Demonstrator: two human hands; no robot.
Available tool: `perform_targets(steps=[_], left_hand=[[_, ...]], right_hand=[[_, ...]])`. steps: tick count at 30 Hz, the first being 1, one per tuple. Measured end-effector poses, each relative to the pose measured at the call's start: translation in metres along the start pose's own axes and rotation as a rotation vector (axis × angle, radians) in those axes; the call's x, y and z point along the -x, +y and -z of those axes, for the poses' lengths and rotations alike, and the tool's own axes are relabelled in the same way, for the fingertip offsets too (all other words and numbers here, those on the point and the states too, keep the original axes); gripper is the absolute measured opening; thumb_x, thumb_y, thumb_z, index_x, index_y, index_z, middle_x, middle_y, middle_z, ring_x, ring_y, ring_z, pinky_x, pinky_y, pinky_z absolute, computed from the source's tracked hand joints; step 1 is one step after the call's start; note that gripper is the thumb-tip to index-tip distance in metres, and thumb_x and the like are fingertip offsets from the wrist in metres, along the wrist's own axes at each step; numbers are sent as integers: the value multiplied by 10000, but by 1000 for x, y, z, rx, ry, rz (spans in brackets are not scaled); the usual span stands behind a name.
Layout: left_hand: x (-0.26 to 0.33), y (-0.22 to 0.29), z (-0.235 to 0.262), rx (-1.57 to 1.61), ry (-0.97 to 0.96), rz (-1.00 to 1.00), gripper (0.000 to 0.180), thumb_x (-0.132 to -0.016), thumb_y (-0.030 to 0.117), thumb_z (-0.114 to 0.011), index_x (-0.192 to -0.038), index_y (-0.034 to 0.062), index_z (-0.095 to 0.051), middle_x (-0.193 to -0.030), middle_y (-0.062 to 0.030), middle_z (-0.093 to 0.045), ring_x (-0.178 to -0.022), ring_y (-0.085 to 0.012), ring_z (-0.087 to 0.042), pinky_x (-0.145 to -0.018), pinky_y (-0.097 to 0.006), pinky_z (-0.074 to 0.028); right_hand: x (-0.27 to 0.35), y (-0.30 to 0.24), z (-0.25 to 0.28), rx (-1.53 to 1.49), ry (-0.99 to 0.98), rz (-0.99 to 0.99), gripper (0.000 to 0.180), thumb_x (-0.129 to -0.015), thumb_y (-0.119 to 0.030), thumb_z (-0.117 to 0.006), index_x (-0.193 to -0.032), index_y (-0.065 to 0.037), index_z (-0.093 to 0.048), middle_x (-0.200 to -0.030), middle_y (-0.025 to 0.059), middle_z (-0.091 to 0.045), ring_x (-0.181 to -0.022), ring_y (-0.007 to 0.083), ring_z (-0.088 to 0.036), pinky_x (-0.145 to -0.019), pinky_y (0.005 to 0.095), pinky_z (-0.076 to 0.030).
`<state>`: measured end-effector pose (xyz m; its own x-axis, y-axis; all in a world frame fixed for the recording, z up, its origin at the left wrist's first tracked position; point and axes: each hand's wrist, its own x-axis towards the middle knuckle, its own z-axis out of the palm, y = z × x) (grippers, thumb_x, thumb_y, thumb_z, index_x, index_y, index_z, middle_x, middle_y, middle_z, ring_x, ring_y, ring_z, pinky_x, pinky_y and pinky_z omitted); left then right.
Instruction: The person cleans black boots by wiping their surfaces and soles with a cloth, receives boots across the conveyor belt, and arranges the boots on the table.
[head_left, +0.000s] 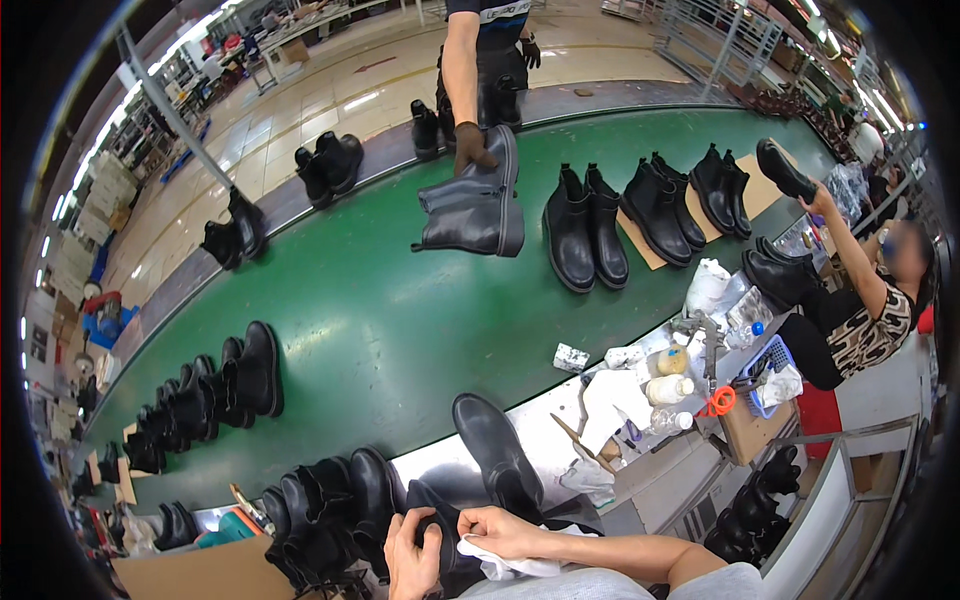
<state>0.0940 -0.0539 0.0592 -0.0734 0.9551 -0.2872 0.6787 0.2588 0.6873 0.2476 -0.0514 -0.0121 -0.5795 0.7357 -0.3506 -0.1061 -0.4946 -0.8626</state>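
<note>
One view only, taken from a head-worn fisheye camera, the left of a side-by-side pair. It is aimed downward and forward, across the green conveyor belt (pixel 360 300) toward the far aisle. Straight edges are bent near the rim, and the corners are cut off by a dark circular border. The nearest ground is held by the lower edge, where the left hand (pixel 412 555) and right hand (pixel 500 530) are seen close up at a black boot (pixel 495 450). The cluttered desk (pixel 560 430) is seen at lower right at middle range. A co-worker's gloved hand (pixel 470 145) is caught well beyond the belt's middle, near the top. No second view is supplied, so no overlap is recorded.
</note>
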Motion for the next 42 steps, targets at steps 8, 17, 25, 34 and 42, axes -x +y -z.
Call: perform_targets(steps=[8, 17, 25, 34, 42], left_hand=[[-15, 5, -4, 93, -13, -82, 277, -731, 131, -525, -956, 6, -629, -692, -79, -422, -612, -172, -422, -561, -297, -345], [-31, -4, -5, 126, -87, -132, 330, -704, 162, -530, -970, -9, -627, -697, -64, -392, -625, -156, -392, -569, -279, -325], [-34, -19, -6, 95, -124, -134, 386, -720, 261, -535, -976, -15, -618, -718, -61, -398, -639, -156, -394, -576, -278, -314], [-12, -63, -3, 381, -144, -42, 543, -722, 344, -469, -1099, -47, -475, -1035, -113, -442, -1010, -211, -426, -941, -292, -279], [-30, -43, -13, 340, -326, 110, 200, -805, 166, -447, -950, 28, -440, -880, -36, -397, -779, -104, -359, -700, -246, -321]], right_hand=[[3, -27, 14, 196, -164, -34, 152, -819, -127, -585, -792, -11, -491, -604, 14, -515, -550, 54, -433, -491, 268, -352], [-6, -17, 15, 93, -26, -3, 160, -785, -105, -599, -833, -10, -480, -585, 48, -529, -531, 78, -468, -479, 266, -364], [-5, -29, 19, 85, -59, -41, 157, -790, -65, -572, -886, -6, -462, -569, 39, -509, -507, 85, -443, -458, 269, -336], [47, -98, 109, -67, 635, 44, 122, -901, -87, -480, -955, -1, -547, -795, 35, -563, -754, 67, -542, -643, 214, -429], [23, 1, 172, 838, 1075, 204, 346, -795, 6, -503, -1140, -19, -498, -1054, 214, -538, -941, 319, -570, -832, 420, -456]])
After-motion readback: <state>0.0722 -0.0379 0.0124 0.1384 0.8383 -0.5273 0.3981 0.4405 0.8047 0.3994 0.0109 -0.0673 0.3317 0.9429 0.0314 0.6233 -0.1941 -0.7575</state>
